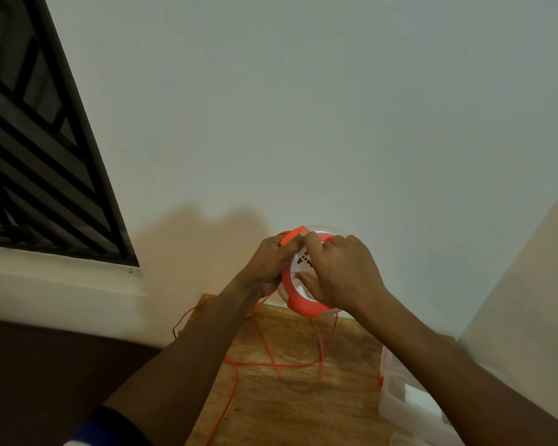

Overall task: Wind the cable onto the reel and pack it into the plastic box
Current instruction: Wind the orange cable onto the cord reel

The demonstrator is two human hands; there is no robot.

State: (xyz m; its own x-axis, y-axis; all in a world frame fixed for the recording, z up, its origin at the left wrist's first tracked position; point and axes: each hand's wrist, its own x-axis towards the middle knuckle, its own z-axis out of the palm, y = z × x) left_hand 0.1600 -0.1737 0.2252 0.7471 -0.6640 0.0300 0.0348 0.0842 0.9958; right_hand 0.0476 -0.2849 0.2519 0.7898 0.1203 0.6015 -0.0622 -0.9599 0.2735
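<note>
Above the tabletop [303, 413] | both hands grip reel [303, 304]: left hand [271, 262] curled on rim, right hand [342, 272] across face | cable [264, 365] mostly loose: winding seems early | box [400, 397] right, unpacked

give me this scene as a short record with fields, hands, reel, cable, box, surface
left hand: grips the reel's left edge, by an orange tab
right hand: curled over the reel's front face
reel: round clear plastic reel wound with orange cable, held up above the table's far edge
loose cable: thin orange cable trailing in loops across the table
box: clear plastic box at the table's right, partly hidden by the right forearm
surface: wooden table
progress: winding unfinished, reel not in box
</note>
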